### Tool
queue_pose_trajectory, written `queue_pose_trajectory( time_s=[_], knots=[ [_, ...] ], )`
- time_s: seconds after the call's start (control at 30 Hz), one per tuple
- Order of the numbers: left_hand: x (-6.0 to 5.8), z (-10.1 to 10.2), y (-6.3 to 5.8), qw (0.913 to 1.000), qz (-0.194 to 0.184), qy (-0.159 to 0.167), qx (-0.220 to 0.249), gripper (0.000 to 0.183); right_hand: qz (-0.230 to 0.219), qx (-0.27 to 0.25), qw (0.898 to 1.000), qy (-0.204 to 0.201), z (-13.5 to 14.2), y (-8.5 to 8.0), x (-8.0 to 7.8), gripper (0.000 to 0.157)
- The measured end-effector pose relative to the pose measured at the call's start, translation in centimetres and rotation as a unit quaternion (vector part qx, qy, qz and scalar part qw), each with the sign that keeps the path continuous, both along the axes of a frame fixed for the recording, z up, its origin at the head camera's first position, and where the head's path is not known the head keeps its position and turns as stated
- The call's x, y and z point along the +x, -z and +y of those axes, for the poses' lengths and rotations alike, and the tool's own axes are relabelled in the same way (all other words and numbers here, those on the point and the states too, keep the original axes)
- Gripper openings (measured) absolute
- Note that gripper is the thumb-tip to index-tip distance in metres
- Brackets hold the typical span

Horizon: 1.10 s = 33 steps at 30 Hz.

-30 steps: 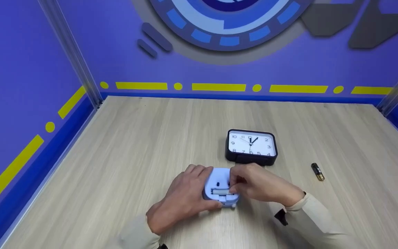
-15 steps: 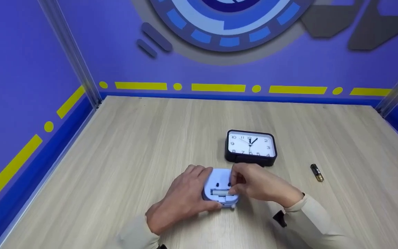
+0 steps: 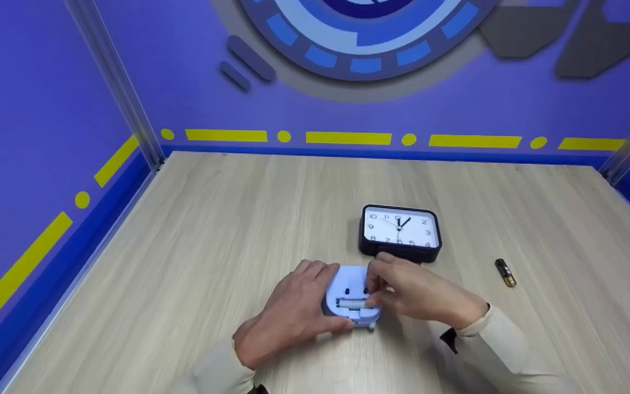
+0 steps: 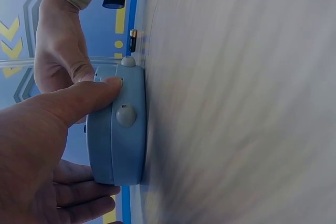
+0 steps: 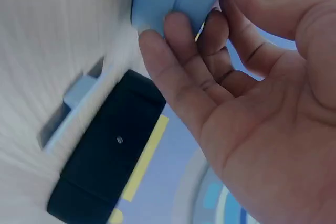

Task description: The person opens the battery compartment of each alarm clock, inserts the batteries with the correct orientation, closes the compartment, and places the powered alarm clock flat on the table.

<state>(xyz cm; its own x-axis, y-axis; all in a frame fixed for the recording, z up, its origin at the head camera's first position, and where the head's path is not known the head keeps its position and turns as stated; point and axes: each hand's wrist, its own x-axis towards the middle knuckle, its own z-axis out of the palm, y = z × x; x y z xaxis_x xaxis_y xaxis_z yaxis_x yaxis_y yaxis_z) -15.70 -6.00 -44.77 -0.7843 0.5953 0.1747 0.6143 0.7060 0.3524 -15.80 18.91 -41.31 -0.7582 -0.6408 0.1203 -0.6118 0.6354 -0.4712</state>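
Observation:
A light-blue alarm clock (image 3: 354, 277) lies back up on the table, its battery compartment uncovered. Inside is a pale grey cylinder that looks like a battery (image 3: 351, 303). My left hand (image 3: 296, 303) grips the clock from the left, thumb on its lower side, as the left wrist view of the clock (image 4: 128, 153) confirms. At the compartment's right end, the curled thumb and index finger of my right hand (image 3: 413, 287) pinch at the battery; the exact contact is partly hidden. Other right fingers (image 5: 181, 35) touch the clock's side in the right wrist view.
A black rectangular alarm clock (image 3: 401, 227) lies face up just beyond my right hand. One black and gold battery (image 3: 506, 272) is off to the right. In the right wrist view, a small light-blue cover (image 5: 79, 98) lies beside the black clock. Blue walls edge the table.
Only a slight shift of the head view shows. Both hands keep nearly the same positions on the light-blue clock, the right fingers at the compartment's right end throughout.

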Motion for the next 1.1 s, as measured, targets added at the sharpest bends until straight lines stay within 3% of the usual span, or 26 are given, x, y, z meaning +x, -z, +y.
queue_pose_trajectory(
  time_s=[0.17, 0.27, 0.67, 1.1],
  knots=[
    [-0.1, 0.0, 0.0, 1.0, -0.003, -0.002, -0.007, 0.088, 0.092, 0.084, 0.992, 0.032, -0.6, -0.3, 0.8, 0.03],
    [-0.1, 0.0, 0.1, 1.0, 0.001, -0.002, -0.009, 0.089, 0.106, 0.112, 0.987, 0.039, -0.9, -0.3, 1.1, 0.032],
    [0.0, 0.0, -0.1, 0.9993, 0.014, 0.004, -0.033, 0.088, 0.074, 0.108, 0.99, 0.044, -1.0, -0.3, 1.1, 0.03],
    [0.5, 0.6, -0.3, 0.996, 0.034, -0.009, -0.082, 0.089, 0.097, 0.09, 0.991, 0.032, -0.7, -0.2, 0.9, 0.031]
  ],
)
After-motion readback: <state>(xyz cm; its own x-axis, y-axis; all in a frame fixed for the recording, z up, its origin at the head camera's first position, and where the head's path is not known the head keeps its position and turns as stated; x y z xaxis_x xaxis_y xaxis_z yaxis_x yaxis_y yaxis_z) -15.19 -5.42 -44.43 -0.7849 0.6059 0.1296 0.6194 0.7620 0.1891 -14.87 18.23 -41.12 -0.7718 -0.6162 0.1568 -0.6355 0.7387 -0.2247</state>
